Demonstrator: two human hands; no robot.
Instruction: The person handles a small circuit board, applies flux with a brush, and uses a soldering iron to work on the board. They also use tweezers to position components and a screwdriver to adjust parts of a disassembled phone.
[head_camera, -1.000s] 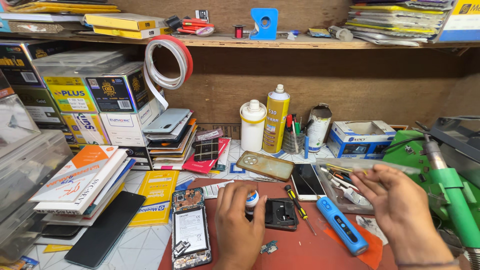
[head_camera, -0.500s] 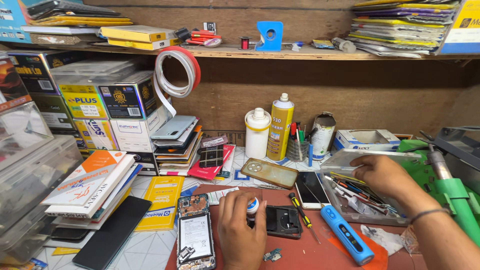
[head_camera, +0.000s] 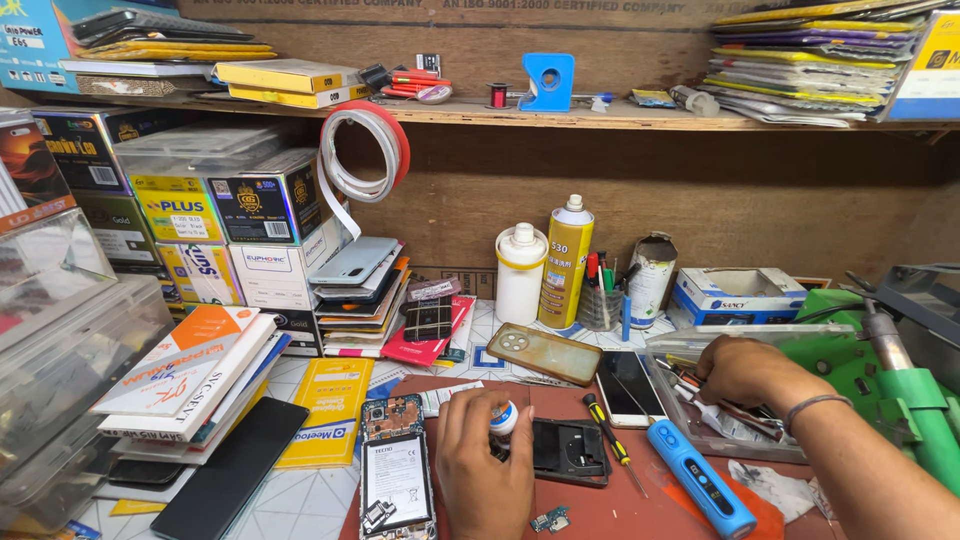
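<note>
I see my left hand (head_camera: 487, 465) resting on the red work mat (head_camera: 640, 510) at the near centre, fingers curled closed around a small white bottle with a blue band (head_camera: 505, 418); the bottle stands upright between thumb and fingers. Just right of this hand lies a black phone frame (head_camera: 570, 450), and just left lies an opened phone (head_camera: 397, 470) with its circuit board exposed.

My right hand (head_camera: 745, 372) is well to the right, reaching into a clear plastic tray (head_camera: 690, 345) of small tools. Its fingers are bent down among the tools; I cannot tell whether they grip anything.

Between the two hands lie a yellow-handled screwdriver (head_camera: 608, 440) and a blue electric screwdriver (head_camera: 700, 488). A white-faced phone (head_camera: 630, 385) lies just beyond them, beside a tan phone case (head_camera: 543, 352). At the far edge stand a white bottle (head_camera: 521, 272) and a yellow spray can (head_camera: 566, 262).
</note>
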